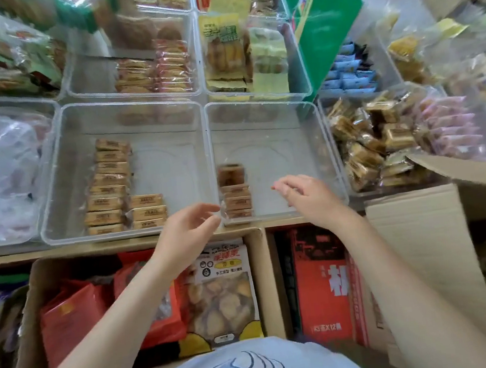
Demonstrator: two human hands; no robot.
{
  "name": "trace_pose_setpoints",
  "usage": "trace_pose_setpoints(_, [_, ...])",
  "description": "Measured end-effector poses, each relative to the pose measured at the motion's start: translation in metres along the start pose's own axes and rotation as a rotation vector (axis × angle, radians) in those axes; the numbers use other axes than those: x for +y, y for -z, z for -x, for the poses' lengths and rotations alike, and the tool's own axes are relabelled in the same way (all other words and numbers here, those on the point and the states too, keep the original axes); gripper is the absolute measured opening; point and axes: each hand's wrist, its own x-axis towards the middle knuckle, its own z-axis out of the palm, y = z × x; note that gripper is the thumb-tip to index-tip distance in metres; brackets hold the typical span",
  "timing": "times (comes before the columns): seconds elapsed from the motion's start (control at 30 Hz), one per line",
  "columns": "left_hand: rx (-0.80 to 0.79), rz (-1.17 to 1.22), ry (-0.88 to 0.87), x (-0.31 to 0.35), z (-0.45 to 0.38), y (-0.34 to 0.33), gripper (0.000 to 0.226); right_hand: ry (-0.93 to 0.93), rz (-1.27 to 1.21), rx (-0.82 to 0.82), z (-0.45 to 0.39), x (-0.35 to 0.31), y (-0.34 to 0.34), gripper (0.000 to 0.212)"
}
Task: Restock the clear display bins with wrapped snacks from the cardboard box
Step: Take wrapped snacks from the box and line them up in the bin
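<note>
Nearest, below the shelf edge, an open cardboard box (264, 276) holds red bags (71, 317) and a clear-windowed pouch of biscuits (224, 294); a second carton (321, 284) with red printing stands just right of it, and a box flap (422, 240) juts up at the right.

Both forearms reach up over the boxes to the front rim of the shelf. The left hand (188, 234) hovers at the rim where two clear bins meet, its fingers loosely curved and parted; a scrap of clear wrapper sits at its fingertips, but whether it pinches it cannot be told. The right hand (306, 195) hangs inside the right clear bin (329, 154), fingers relaxed and spread, holding nothing.

Between the hands, a short stack of brown wrapped snacks (234, 194) lies against that bin's left wall; the rest of its floor is bare. The left clear bin (53, 184) holds a row of tan wrapped cakes (110, 185) along its left half, its right half open.

Farther right, a bin is heaped with gold-wrapped squares (375, 141) and pink packets (447, 129). Behind, more bins hold packets, and a green carton (322, 19) leans.
</note>
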Motion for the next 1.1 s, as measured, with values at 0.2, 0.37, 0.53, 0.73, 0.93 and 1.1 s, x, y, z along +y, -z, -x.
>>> trace_pose_setpoints(0.2, [-0.245,-0.076,-0.131,0.055,0.018,-0.095,0.02,-0.055,-0.085,0.452,0.137,0.058,0.086,0.023])
trace_pose_setpoints(0.37, [-0.367,-0.171,-0.293,0.114,0.047,-0.182,0.022,-0.192,-0.062,0.567,0.189,0.136,0.145,0.022])
trace_pose_setpoints(0.53, [-0.333,-0.145,-0.42,0.153,0.069,-0.277,0.04,-0.22,0.059,0.434,0.189,0.219,0.167,0.022])
trace_pose_setpoints(0.73, [-0.168,-0.008,-0.306,0.17,0.078,-0.344,0.069,-0.322,0.263,-0.08,0.148,0.302,0.16,0.023])
trace_pose_setpoints(0.93, [-0.089,0.033,-0.256,0.17,0.087,-0.349,0.069,-0.223,0.454,-0.314,0.121,0.341,0.133,0.038])
trace_pose_setpoints(1.1, [-0.095,0.046,-0.225,0.173,0.089,-0.35,0.069,-0.129,0.602,-0.34,0.115,0.351,0.118,0.044])
